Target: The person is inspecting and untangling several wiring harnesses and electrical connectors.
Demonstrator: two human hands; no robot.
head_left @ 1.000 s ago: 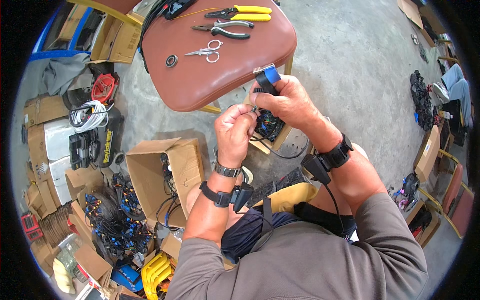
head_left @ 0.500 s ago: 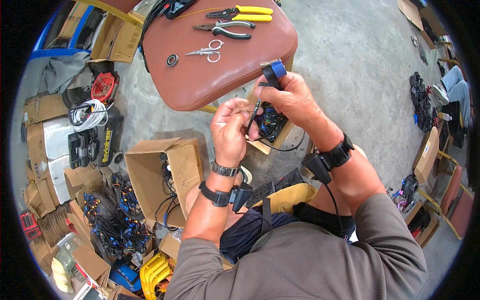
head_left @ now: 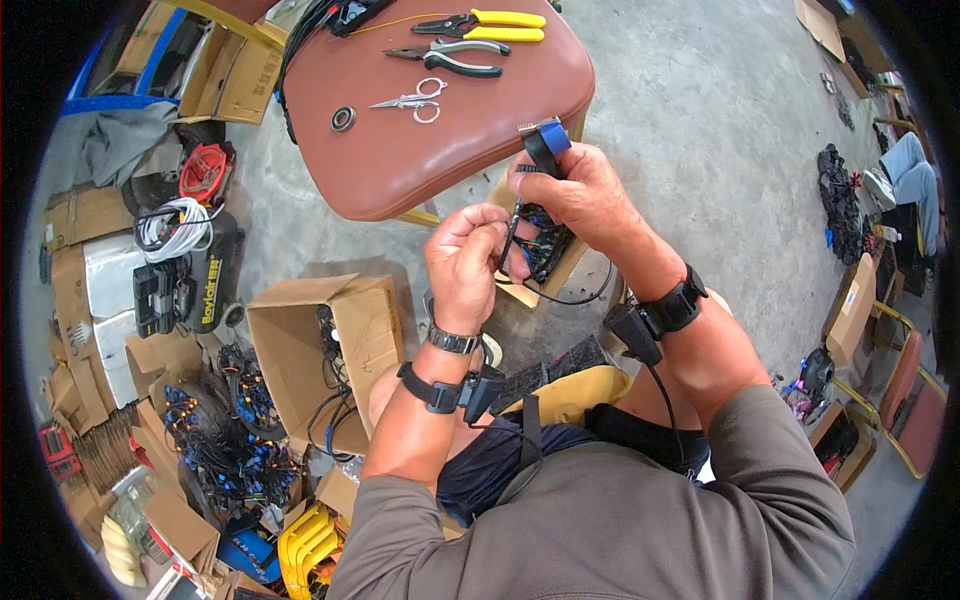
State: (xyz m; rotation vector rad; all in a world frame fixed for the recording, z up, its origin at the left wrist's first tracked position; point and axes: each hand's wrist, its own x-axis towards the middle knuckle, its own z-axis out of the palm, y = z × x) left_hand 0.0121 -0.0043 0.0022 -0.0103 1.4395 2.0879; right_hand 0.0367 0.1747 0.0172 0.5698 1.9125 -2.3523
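Observation:
My right hand is closed around a black-and-blue roll that looks like tape, with a toothed metal edge on top. A thin black cable runs down from below its thumb, where a small black end piece shows. My left hand, lower and to the left, has thumb and forefinger pinched on the cable; its other fingers lie partly behind. The cable's slack loops out to the right under my right wrist. Beneath the hands, a cardboard box holds a tangle of dark wires.
Ahead, a brown padded seat carries folding scissors, grey-black pliers, yellow-handled wire strippers and a black ring. An open carton stands left, near a heap of black wiring. Stacked chairs are far right.
My left hand has shifted very slightly right along with the cable. The right hand and the roll stay almost in place.

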